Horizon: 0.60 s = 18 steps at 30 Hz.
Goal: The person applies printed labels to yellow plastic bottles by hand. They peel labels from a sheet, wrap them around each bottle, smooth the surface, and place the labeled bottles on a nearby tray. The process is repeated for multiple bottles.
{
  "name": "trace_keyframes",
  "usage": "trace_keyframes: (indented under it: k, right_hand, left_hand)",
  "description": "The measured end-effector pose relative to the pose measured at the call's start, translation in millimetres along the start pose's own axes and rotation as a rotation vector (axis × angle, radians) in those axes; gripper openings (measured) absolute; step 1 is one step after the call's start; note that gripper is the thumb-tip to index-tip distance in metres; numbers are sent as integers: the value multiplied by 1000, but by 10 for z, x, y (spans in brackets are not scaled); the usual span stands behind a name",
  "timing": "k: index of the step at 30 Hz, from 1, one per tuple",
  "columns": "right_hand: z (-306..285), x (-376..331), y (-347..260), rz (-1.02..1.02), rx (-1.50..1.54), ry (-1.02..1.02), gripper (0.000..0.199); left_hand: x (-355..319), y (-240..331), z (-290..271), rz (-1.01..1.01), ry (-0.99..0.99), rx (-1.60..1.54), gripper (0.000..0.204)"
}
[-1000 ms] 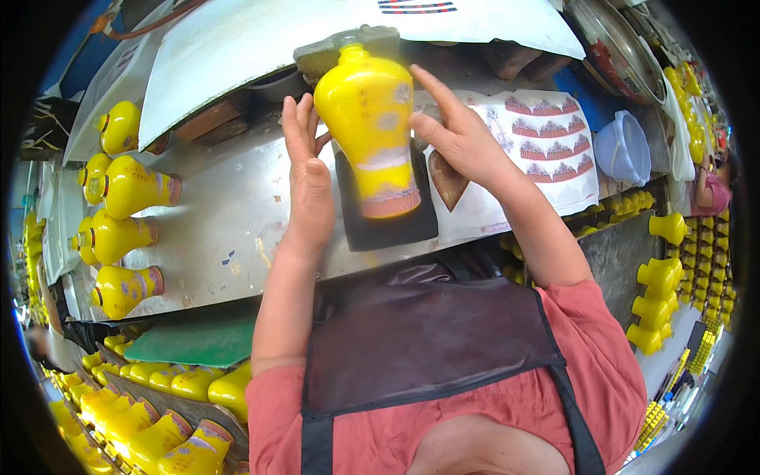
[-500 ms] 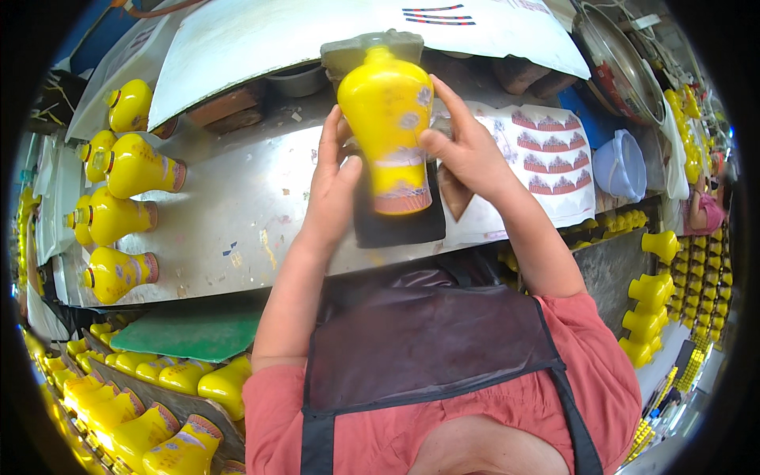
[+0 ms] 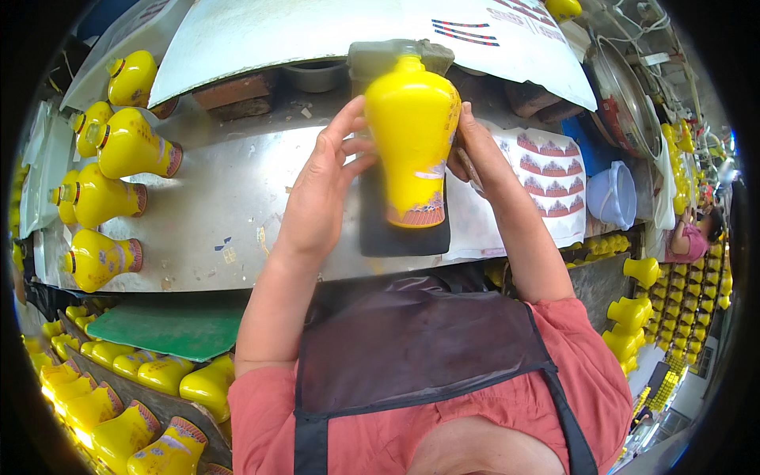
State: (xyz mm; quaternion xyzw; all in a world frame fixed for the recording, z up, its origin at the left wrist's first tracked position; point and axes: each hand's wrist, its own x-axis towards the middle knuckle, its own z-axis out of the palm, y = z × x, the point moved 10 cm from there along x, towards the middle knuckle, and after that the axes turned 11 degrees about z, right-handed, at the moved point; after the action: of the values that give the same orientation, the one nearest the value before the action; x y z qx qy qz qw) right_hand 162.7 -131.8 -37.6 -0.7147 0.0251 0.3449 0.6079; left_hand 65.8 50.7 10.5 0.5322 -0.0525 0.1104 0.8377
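A glossy yellow vase [image 3: 412, 142] stands in front of me over a black pad [image 3: 400, 242], wide at the shoulder and narrow lower down. A patterned pinkish band rings its base, and floral decoration shows along its right edge. My left hand [image 3: 321, 178] is at the vase's left side, fingers apart, fingertips close to or touching it. My right hand [image 3: 484, 150] is at the right side, its fingers partly hidden behind the vase. A flat brown piece [image 3: 469, 168], perhaps a scraper, is held in that hand.
Several decorated yellow vases [image 3: 134, 144] stand at the metal table's left. A sheet of patterned decals [image 3: 550, 170] lies at right, near a pale blue bucket [image 3: 612, 196]. A white board [image 3: 332, 28] crosses the back. More vases [image 3: 162, 372] fill racks lower left. Another person [image 3: 687, 241] is far right.
The vase has turned, so its floral motifs moved from the front to the right edge. My left hand's fingers have spread, and my right hand has shifted slightly down along the side.
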Motion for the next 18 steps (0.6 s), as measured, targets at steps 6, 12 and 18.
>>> trace_keyframes:
  k: [6, 12, 18]
  right_hand:
    - [12, -19, -41, -11, -4, -32, 65]
    - [-50, -295, -353, -197, -233, 185, 60]
    - [-52, -738, -875, -427, -613, 437, 48]
  left_hand:
    - [19, 62, 67, -22, -10, 106, 65]
    - [47, -73, 220, -18, 11, 107, 68]
    - [183, -326, 243, -55, -15, 252, 101]
